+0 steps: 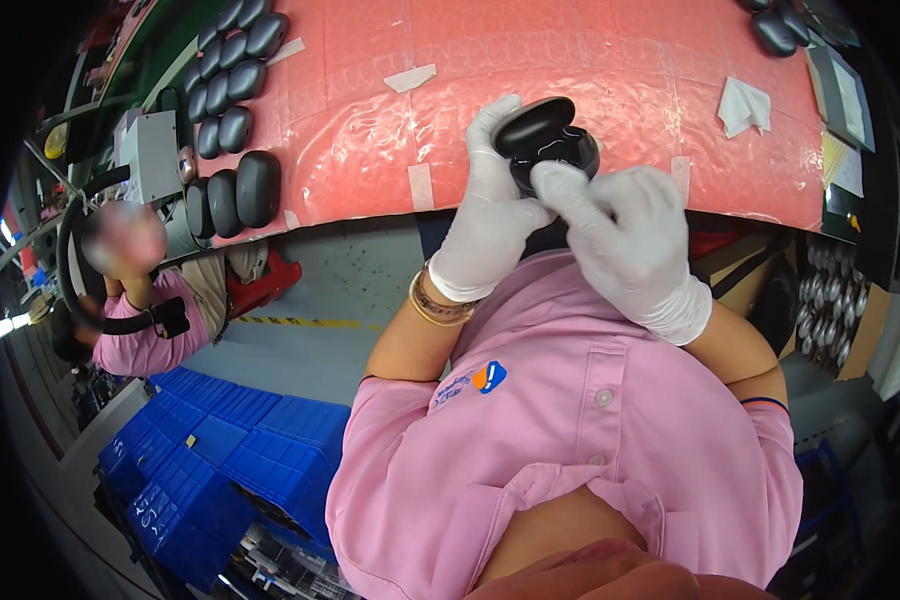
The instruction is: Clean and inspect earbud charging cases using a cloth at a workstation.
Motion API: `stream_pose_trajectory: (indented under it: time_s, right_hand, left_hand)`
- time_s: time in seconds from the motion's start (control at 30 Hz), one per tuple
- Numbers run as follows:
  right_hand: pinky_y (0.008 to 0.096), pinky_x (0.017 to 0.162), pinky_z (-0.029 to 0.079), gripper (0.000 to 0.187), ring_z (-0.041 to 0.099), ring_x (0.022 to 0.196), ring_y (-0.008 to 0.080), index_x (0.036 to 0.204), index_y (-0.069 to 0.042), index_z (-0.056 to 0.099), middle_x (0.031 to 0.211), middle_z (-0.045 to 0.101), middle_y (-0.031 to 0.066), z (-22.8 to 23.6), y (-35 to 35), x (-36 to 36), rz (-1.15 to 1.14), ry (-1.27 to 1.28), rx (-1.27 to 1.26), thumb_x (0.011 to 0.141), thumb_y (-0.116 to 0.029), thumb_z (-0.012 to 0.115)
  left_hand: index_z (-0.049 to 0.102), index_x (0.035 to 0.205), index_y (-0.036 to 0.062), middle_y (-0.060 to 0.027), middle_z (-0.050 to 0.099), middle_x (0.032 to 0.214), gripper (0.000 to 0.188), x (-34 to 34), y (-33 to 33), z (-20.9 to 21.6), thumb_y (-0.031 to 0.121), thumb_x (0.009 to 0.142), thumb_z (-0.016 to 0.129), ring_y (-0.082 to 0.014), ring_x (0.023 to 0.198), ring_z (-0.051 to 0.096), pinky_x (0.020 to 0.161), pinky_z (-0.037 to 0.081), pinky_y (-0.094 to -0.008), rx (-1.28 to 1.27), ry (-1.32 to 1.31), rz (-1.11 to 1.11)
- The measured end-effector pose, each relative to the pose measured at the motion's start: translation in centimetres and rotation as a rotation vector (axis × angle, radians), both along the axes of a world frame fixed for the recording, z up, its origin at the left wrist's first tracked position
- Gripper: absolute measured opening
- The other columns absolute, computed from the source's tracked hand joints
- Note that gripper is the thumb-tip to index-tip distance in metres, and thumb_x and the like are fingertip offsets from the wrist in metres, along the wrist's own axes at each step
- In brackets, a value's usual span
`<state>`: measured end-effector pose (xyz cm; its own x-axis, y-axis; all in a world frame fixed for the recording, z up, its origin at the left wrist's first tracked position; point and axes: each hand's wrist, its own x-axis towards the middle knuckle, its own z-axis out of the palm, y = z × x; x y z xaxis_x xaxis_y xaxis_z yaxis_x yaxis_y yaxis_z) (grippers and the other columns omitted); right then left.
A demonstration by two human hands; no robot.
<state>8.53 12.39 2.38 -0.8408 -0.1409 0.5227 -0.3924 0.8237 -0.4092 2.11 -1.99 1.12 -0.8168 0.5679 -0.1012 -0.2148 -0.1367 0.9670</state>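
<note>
My gloved left hand is closed round a black earbud charging case, its lid swung up, over the front edge of the pink-covered table. The case's glossy inside faces me. My gloved right hand is curled, with its thumb and fingertips pressed together at the near right part of the case. Those fingertips hide whatever they may pinch. Both gloves are white.
Several dark closed cases stand in rows at the table's left, and more cases lie far right. A white cloth rests on the pink sheet. Blue crates stand lower left, near a seated co-worker.
</note>
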Motion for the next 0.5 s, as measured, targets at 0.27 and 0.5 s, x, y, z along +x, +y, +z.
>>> stream_pose_trajectory:
  time_s: [0.27, 0.5]
  right_hand:
    - [0.0283, 0.061, 0.041, 0.048, 0.049, 0.065, 0.0175, 0.118, -0.005, 0.062, 0.069, 0.048, 0.0056, 0.5, 2.3, -0.5, -0.108, -0.237, -0.317, 0.074, 0.011, 0.053]
    - [0.0198, 0.068, 0.041, 0.035, 0.046, 0.074, 0.005, 0.122, -0.001, 0.059, 0.081, 0.052, -0.0016, 0.7, 3.0, -0.7, -0.163, -0.463, -0.977, 0.088, 0.003, 0.05]
  left_hand:
    - [0.022, 0.137, 0.0098, -0.0177, 0.039, 0.131, 0.08, -0.2, -0.2, 1.9, -0.02, 0.065, 0.042, -0.0337, 0.12, 0.048, 0.098, 0.047, -0.0457, 0.342, -0.575, -0.062]
    - [0.023, 0.137, 0.0139, -0.0178, 0.04, 0.132, 0.059, 0.0, 0.3, 1.0, 0.0, 0.088, 0.053, -0.0366, 0.119, 0.05, 0.098, 0.047, -0.0451, 0.464, -0.468, -0.131]
